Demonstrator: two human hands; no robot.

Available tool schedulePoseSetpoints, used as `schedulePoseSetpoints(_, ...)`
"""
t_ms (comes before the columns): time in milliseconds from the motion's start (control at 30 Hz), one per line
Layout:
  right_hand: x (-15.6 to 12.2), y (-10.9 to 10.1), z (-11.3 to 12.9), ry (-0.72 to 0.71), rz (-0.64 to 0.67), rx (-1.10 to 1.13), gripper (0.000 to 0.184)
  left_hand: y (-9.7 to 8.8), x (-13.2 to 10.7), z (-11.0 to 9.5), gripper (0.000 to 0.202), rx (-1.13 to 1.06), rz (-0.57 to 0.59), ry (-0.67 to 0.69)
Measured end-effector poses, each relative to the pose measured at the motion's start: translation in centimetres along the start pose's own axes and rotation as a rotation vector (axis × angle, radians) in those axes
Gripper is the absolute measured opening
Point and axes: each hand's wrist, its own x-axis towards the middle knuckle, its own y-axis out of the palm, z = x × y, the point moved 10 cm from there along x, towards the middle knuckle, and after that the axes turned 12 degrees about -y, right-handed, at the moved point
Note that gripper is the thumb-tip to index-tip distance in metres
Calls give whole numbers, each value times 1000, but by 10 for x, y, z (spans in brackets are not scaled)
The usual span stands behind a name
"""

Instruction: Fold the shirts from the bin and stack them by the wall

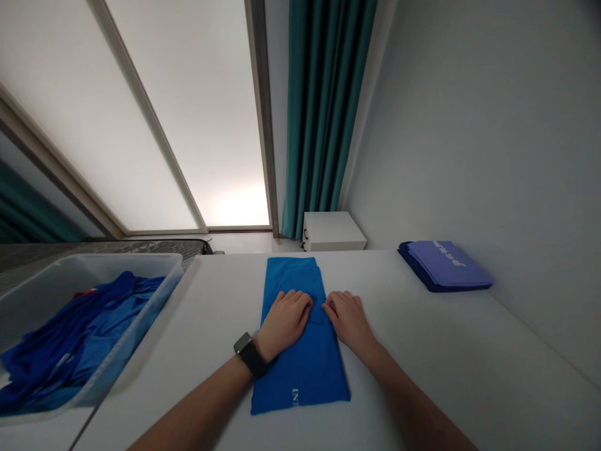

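Observation:
A bright blue garment (300, 357), folded into a long narrow strip with white lettering near its close end, lies on the white table (446, 351) in front of me. My left hand (284, 322), with a dark watch on the wrist, rests palm down on the middle of the strip, fingers flat and together. My right hand (347, 316) lies flat beside it, on the strip's right edge and partly on the table. Neither hand grips the cloth.
A clear plastic bin (154, 294) with several crumpled blue garments stands at the left. A stack of folded dark blue and purple garments (444, 266) sits at the table's far right, by the wall. A small white cabinet (333, 230) and teal curtains (323, 113) stand beyond the table.

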Motion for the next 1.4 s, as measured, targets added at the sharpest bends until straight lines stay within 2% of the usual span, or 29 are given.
schedulePoseSetpoints(167, -1, -6, -10, 23, -24, -34, 22, -2, 1, 0, 14, 5, -20, -5)
schedulePoseSetpoints(300, 0, -14, -9, 23, -50, 17, 21, -18, 3, 5, 16, 21, -75, 5)
schedulePoseSetpoints(433, 1, -23, 14, -69, -61, 97, 21, -47, -6, 18, 19, -59, -124, 4)
schedulePoseSetpoints(533, -1, -26, 41, -183, -41, 146, 26, -59, -29, 14, 27, -100, -53, 127)
schedulePoseSetpoints(633, -10, -19, 72, -320, 21, 153, 37, -56, -58, 12, 39, -40, 64, 237)
schedulePoseSetpoints(767, -23, 2, 98, -412, 159, 123, 57, -42, -79, 33, 56, 56, 115, 193)
schedulePoseSetpoints(900, -27, 10, 100, -400, 220, 124, 62, -30, -84, 48, 62, 78, 124, 156)
schedulePoseSetpoints(1167, -27, 13, 98, -404, 227, 80, 64, -26, -85, 51, 62, 104, 134, 142)
schedulePoseSetpoints(1267, -27, 13, 99, -417, 212, 68, 64, -32, -89, 44, 62, 102, 75, 139)
schedulePoseSetpoints(1400, -27, 13, 100, -437, 195, 28, 62, -32, -96, 24, 65, 92, 9, 82)
